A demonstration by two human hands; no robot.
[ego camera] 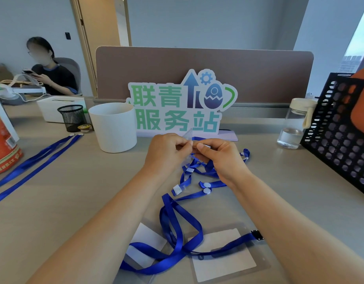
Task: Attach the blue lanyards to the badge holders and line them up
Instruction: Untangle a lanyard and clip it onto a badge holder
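My left hand (166, 152) pinches a clear badge holder (188, 136) held upright above the desk. My right hand (220, 158) meets it, fingers closed on the white clip end of a blue lanyard (205, 146). A tangle of blue lanyards (197, 173) lies under both hands. Near me two badge holders with white cards (224, 257) (148, 240) lie flat, with blue lanyard loops (177, 228) draped over them. Two more blue lanyards (33, 162) lie stretched out side by side at the left.
A white cup (113, 128) stands left of my hands, in front of a sign board (177, 107). A mesh pen cup (71, 117), a red can (2, 148), a water bottle (293, 126) and a black perforated basket (341, 136) ring the desk. A person sits far left.
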